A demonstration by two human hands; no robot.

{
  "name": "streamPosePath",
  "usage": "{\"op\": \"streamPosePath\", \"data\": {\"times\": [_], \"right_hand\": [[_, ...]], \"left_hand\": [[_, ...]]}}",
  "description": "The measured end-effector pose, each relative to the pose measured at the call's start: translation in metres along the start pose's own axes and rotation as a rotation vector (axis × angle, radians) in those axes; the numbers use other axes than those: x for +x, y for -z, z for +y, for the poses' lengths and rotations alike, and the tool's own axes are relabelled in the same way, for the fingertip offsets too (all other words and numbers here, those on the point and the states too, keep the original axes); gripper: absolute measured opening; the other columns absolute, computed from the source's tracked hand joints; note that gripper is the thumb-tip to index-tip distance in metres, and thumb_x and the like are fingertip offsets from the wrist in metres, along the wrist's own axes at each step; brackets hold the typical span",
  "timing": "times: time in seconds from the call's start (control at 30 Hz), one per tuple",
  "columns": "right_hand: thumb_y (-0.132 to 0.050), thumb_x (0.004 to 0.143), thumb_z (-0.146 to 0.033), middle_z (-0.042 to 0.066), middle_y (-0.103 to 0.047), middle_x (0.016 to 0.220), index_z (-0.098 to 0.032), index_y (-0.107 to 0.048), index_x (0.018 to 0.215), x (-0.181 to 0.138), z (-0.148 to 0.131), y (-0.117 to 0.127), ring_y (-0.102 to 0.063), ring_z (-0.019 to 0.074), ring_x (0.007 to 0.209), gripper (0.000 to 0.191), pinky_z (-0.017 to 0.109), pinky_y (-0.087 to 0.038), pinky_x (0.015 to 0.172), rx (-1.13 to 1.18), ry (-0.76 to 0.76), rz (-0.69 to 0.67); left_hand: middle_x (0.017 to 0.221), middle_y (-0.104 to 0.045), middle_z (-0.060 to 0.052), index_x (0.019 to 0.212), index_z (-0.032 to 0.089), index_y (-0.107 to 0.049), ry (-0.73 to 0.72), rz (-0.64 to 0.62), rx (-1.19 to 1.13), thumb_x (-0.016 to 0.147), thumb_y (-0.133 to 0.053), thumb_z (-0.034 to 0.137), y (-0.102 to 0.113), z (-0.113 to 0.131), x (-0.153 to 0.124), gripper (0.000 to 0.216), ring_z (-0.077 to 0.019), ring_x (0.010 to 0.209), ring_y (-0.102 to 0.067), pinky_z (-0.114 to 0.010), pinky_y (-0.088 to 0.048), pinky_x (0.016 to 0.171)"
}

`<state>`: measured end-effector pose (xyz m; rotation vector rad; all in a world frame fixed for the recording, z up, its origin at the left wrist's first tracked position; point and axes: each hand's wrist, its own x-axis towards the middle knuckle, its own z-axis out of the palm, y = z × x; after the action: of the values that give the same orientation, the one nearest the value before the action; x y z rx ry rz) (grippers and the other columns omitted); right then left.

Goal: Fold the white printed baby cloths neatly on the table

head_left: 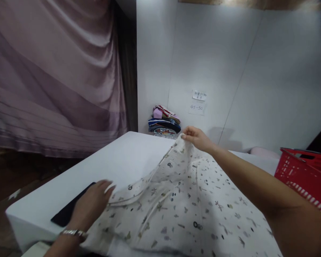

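Note:
A white cloth (pixel 176 200) with small scattered prints spreads over the near part of the table; whether it is a garment or a sheet, I cannot tell. My right hand (pixel 196 138) pinches its far corner between thumb and fingers and holds it raised, so the cloth slopes down toward me. At the cloth's left edge, my left hand (pixel 95 200) is slightly blurred, its thumb and fingers apart with nothing seen between them. A metal band circles that wrist. Partly under the left hand lies a flat black object (pixel 69 210).
The white table (pixel 117 157) reaches back to a pale wall. Folded clothes (pixel 164 123) are stacked at its far end, near paper notes (pixel 199 101). A red plastic basket (pixel 305 178) stands at right. A pink curtain (pixel 56 71) hangs on the left.

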<state>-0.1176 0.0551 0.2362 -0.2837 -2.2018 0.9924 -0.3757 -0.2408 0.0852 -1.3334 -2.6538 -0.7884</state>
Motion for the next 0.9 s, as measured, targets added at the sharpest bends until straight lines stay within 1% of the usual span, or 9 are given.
{"op": "streamPosePath", "data": {"times": [0.1, 0.2, 0.27, 0.33, 0.47, 0.6, 0.7, 0.77, 0.9], "right_hand": [[-0.059, 0.076, -0.038, -0.003, -0.052, 0.069, -0.022, -0.052, 0.075, -0.016, -0.006, -0.022, -0.047, 0.013, 0.065, 0.017, 0.027, -0.037, 0.061, -0.062, 0.058, -0.082], [-0.056, 0.08, -0.032, -0.001, -0.055, 0.073, -0.022, -0.055, 0.077, -0.033, -0.008, -0.038, -0.048, 0.0135, 0.069, 0.011, 0.027, -0.038, 0.064, -0.125, 0.102, -0.113], [-0.056, 0.08, -0.03, 0.0, -0.055, 0.076, -0.021, -0.056, 0.077, -0.044, -0.005, -0.044, -0.049, 0.0135, 0.072, 0.01, 0.026, -0.039, 0.064, -0.111, 0.134, -0.082], [-0.059, 0.079, -0.029, 0.001, -0.054, 0.08, -0.019, -0.058, 0.075, -0.054, 0.001, -0.047, -0.05, 0.0135, 0.075, 0.011, 0.025, -0.04, 0.064, -0.065, 0.157, -0.021], [-0.065, 0.074, -0.03, 0.001, -0.054, 0.078, -0.019, -0.062, 0.072, -0.076, 0.02, -0.049, -0.051, 0.0123, 0.073, 0.012, 0.024, -0.04, 0.063, 0.106, 0.083, 0.078], [-0.073, 0.065, -0.036, -0.001, -0.055, 0.075, -0.018, -0.063, 0.069, -0.094, 0.037, -0.058, -0.051, 0.0104, 0.066, 0.021, 0.024, -0.041, 0.06, 0.35, -0.092, 0.133], [-0.076, 0.06, -0.039, -0.002, -0.056, 0.073, -0.018, -0.063, 0.068, -0.101, 0.045, -0.066, -0.051, 0.0096, 0.063, 0.026, 0.023, -0.042, 0.058, 0.513, -0.162, 0.107], [-0.077, 0.059, -0.039, -0.002, -0.057, 0.073, -0.018, -0.063, 0.068, -0.102, 0.047, -0.068, -0.053, 0.0098, 0.064, 0.027, 0.024, -0.044, 0.06, 0.592, -0.167, 0.07], [-0.072, 0.068, -0.038, 0.0, -0.06, 0.082, -0.018, -0.066, 0.076, -0.108, 0.049, -0.063, -0.057, 0.012, 0.076, 0.022, 0.027, -0.046, 0.072, 0.576, -0.093, -0.023]], "left_hand": [[0.119, -0.058, -0.007, 0.107, 0.021, -0.059, -0.205, 0.043, -0.279, 0.078, -0.046, 0.047, 0.0, 0.084, 0.015, 0.041, -0.0214, 0.109, -0.052, -0.033, -0.04, 0.095], [0.121, -0.056, -0.006, 0.117, 0.02, -0.054, -0.38, 0.052, -0.549, 0.076, -0.056, 0.039, -0.012, 0.16, 0.026, 0.046, -0.0184, 0.108, -0.053, -0.031, -0.041, 0.094], [0.119, -0.058, -0.005, 0.12, 0.021, -0.052, -0.427, 0.051, -0.681, 0.074, -0.059, 0.032, -0.023, 0.194, 0.028, 0.047, -0.018, 0.107, -0.054, -0.031, -0.042, 0.093], [0.115, -0.06, -0.005, 0.118, 0.022, -0.054, -0.42, 0.056, -0.772, 0.075, -0.058, 0.028, -0.035, 0.214, 0.025, 0.043, -0.018, 0.104, -0.055, -0.032, -0.043, 0.091], [0.107, -0.064, -0.003, 0.11, 0.022, -0.059, -0.343, 0.031, -0.835, 0.076, -0.057, 0.03, -0.053, 0.224, 0.012, 0.035, -0.0181, 0.097, -0.058, -0.03, -0.045, 0.085], [0.084, -0.067, -0.001, 0.099, 0.02, -0.063, -0.285, -0.111, -0.806, 0.076, -0.058, 0.039, -0.062, 0.215, 0.003, 0.031, -0.0153, 0.075, -0.059, -0.025, -0.047, 0.068], [0.073, -0.064, 0.001, 0.097, 0.018, -0.063, -0.291, -0.19, -0.802, 0.076, -0.059, 0.041, -0.065, 0.206, 0.001, 0.032, -0.0127, 0.065, -0.055, -0.022, -0.044, 0.06], [0.072, -0.064, 0.0, 0.097, 0.018, -0.063, -0.289, -0.227, -0.816, 0.075, -0.06, 0.041, -0.067, 0.201, 0.002, 0.032, -0.0122, 0.064, -0.055, -0.021, -0.044, 0.058], [0.076, -0.066, -0.001, 0.092, 0.018, -0.066, -0.278, -0.264, -0.853, 0.073, -0.063, 0.041, -0.065, 0.194, 0.003, 0.03, -0.0137, 0.068, -0.057, -0.021, -0.045, 0.059]]}}
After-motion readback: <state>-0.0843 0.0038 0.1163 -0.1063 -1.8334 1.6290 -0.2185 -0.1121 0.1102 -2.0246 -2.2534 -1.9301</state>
